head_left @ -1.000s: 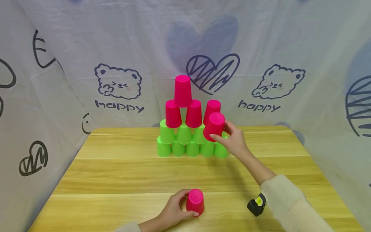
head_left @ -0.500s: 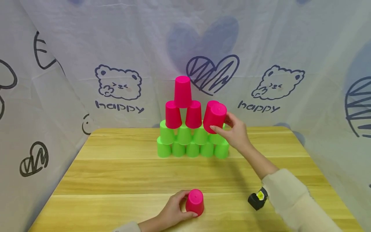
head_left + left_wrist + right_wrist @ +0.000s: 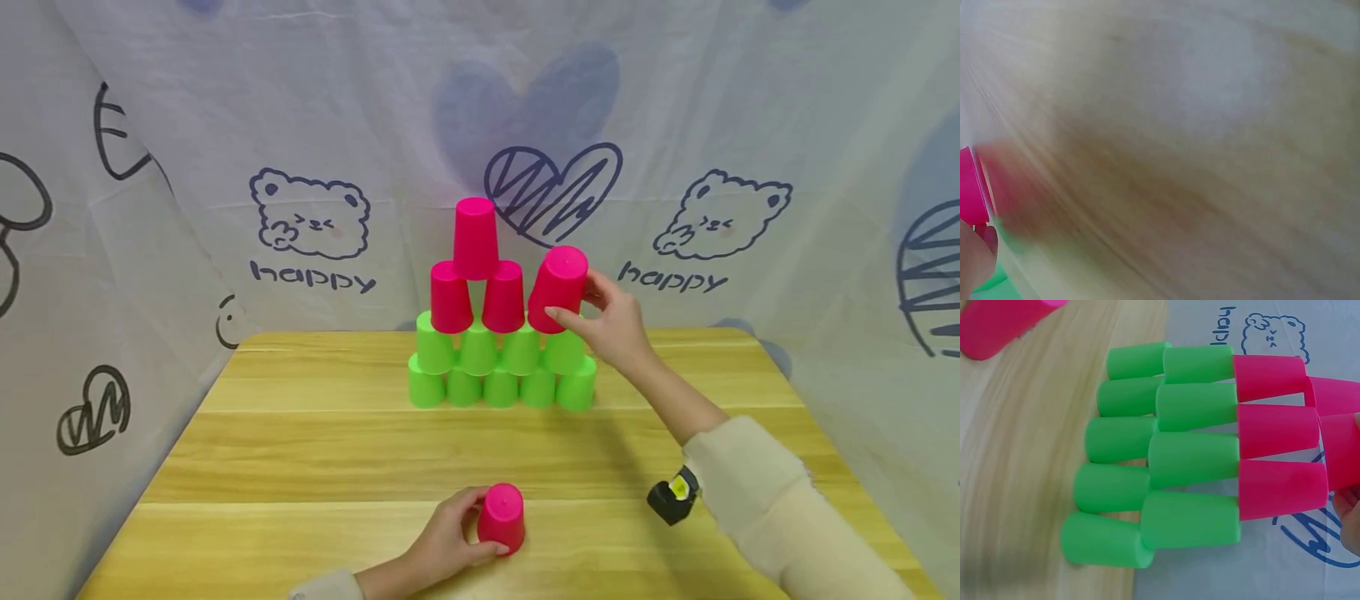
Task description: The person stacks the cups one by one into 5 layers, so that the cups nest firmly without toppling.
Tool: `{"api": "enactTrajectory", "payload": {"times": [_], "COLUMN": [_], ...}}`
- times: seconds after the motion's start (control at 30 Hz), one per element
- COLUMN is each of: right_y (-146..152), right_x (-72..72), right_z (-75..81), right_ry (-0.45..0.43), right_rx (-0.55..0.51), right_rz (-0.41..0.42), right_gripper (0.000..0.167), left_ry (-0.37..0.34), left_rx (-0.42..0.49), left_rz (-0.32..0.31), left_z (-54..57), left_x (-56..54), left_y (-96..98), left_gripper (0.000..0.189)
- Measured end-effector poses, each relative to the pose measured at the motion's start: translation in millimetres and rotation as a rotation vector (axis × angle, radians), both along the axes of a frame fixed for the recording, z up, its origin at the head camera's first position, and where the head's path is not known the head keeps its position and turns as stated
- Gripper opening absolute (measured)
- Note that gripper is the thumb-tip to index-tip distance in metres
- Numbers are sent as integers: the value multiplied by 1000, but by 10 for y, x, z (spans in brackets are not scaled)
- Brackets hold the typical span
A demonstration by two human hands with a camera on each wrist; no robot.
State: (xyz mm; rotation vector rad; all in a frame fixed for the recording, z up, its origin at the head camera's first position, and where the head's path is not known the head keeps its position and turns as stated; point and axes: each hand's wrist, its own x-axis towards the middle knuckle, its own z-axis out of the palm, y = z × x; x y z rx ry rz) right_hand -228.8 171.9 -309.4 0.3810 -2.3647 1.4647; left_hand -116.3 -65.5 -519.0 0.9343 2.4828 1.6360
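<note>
A stack of upside-down cups stands on the wooden table. Its two lower rows are green cups [image 3: 500,386]; above them come three pink cups [image 3: 1282,431] and a single pink cup [image 3: 476,237] on top, left of centre. My right hand [image 3: 618,321] grips another pink cup [image 3: 562,279], upside down and tilted, by its sides. In the head view it covers most of the third row's right cup; the right wrist view places it just above that row. My left hand [image 3: 450,533] holds a pink cup [image 3: 501,517] upside down at the table's near side.
The wooden table [image 3: 300,458] ends at a printed cloth [image 3: 405,125] behind the stack, with more cloth on both sides. A black device with a yellow patch [image 3: 672,497] is at the right sleeve. The left wrist view is mostly blurred.
My right hand has raised its pink cup from in front of the stack's right side to the height above the third row. The left hand and its cup have hardly moved.
</note>
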Motion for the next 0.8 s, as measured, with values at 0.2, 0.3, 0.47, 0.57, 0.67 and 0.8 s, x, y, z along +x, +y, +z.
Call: {"api": "enactTrajectory", "payload": {"times": [0.2, 0.3, 0.47, 0.57, 0.67, 0.8], "right_y": [-24, -41, -73, -92, -118, -172], "right_x": [-54, -87, -161, -210, -251, -312], "right_z": [123, 173, 239, 270, 295, 312], "right_ry": [14, 23, 27, 25, 19, -11], "right_rx": [17, 33, 35, 32, 39, 39], "right_rz": [16, 21, 18, 12, 8, 16], "right_gripper": [48, 48, 49, 51, 52, 53], "left_ry": [-29, -41, -48, -44, -41, -31], "left_rx": [-8, -14, -11, -6, -6, -9], "left_rz": [20, 18, 17, 23, 22, 17], "left_z": [46, 49, 72, 84, 84, 72], "left_x": [-6, -16, -24, -27, -29, -33], "left_y": [-14, -25, -47, -51, -52, -56], "left_gripper": [59, 57, 56, 56, 56, 56]}}
